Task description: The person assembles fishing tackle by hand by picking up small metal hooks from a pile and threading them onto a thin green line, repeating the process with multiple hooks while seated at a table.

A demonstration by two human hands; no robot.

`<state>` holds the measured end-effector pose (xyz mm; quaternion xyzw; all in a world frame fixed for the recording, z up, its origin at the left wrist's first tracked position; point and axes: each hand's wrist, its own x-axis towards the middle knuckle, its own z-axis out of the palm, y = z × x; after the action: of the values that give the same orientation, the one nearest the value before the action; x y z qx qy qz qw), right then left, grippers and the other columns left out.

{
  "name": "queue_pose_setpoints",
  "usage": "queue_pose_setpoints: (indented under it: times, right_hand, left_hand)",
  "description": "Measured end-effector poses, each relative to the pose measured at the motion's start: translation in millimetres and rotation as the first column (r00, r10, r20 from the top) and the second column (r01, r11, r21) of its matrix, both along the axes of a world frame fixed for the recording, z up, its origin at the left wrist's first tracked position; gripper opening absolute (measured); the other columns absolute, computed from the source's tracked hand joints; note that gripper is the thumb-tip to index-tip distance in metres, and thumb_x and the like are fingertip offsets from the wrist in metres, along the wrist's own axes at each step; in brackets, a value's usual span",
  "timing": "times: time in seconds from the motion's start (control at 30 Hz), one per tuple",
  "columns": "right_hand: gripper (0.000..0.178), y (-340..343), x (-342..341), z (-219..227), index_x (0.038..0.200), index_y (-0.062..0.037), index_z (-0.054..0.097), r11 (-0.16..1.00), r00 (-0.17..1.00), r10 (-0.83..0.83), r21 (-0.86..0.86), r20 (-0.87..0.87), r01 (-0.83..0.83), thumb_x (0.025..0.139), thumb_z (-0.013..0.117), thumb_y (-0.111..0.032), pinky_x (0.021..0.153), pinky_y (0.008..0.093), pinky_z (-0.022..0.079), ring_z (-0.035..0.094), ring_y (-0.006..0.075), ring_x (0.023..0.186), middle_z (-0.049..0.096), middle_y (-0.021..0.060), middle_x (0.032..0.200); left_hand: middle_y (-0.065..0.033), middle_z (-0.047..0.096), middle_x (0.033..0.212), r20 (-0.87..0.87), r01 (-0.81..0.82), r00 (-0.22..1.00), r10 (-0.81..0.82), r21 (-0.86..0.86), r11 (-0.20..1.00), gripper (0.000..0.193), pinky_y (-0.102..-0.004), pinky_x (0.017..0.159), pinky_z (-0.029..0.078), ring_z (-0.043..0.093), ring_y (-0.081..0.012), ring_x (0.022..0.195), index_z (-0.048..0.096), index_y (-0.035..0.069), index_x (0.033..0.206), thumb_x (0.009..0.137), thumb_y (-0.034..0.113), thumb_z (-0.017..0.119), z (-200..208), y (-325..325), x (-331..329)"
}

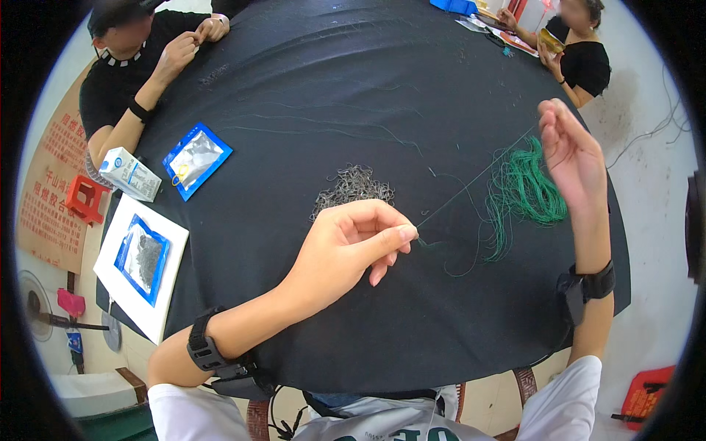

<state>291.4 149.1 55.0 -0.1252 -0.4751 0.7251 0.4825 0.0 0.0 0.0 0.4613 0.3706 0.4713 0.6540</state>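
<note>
My left hand (351, 246) is closed in a pinch over the middle of the table, with thumb and forefinger on a thin green fishing line (471, 182). Whether a hook is also between those fingertips, I cannot tell. From the pinch the line runs straight up to the right, toward my raised right hand (572, 163). The right fingers are curled in, and the line appears held there. Behind my left hand lies a heap of small dark metal fish hooks (354, 185). A loose bundle of green line (531, 184) spreads beside my right hand, with stray strands curling toward the left.
A black cloth covers the table (309, 353). On the left are a blue-edged pouch (197, 160), a drink carton (131, 175) and a white board (168, 246) bearing another pouch (143, 259). Two people sit at the far side, with a blue tray (454, 6) near the right one.
</note>
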Motion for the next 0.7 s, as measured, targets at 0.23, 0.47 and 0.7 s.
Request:
queue_pose_setpoints:
  times: [0.23,0.47,0.7]
  right_hand:
    - [0.025,35.3,58.0,22.1,0.114,0.0126,0.051,0.983,0.986,-0.157,0.092,-0.062,0.162,0.093,0.048,-0.002,0.092,0.0291,0.052,0.059,0.0233,0.106,0.058,0.0197,0.113]
    - [0.023,38.5,106.8,-3.0,0.11,0.0122,0.053,0.918,0.919,-0.392,0.044,-0.036,0.393,0.092,0.05,0.0,0.096,0.029,0.05,0.058,0.0243,0.109,0.058,0.0202,0.114]
    - [0.017,36.8,90.9,-18.4,0.103,0.0101,0.056,0.906,0.908,-0.415,-0.066,0.048,0.418,0.091,0.052,-0.002,0.091,0.0288,0.053,0.06,0.0244,0.105,0.061,0.02,0.107]
  left_hand:
    - [-0.006,0.06,0.078,0.004,-0.034,0.999,0.034,0.043,0.998,0.01,-0.0211,0.051,0.045,0.054,-0.008,0.064,0.062,-0.002,0.091,0.089,0.008,0.059,-1.8,-1.8,-6.9]
    - [-0.0054,0.06,0.078,-0.039,-0.053,0.998,0.057,0.088,0.995,0.011,-0.0212,0.053,0.046,0.055,-0.008,0.063,0.062,-0.003,0.092,0.09,0.008,0.059,-3.7,-1.4,-4.3]
    - [-0.0039,0.062,0.075,-0.257,-0.197,0.92,0.296,0.349,0.916,0.007,-0.0217,0.053,0.047,0.056,-0.0071,0.06,0.065,-0.001,0.087,0.086,0.005,0.062,-1.8,-4.4,-0.6]
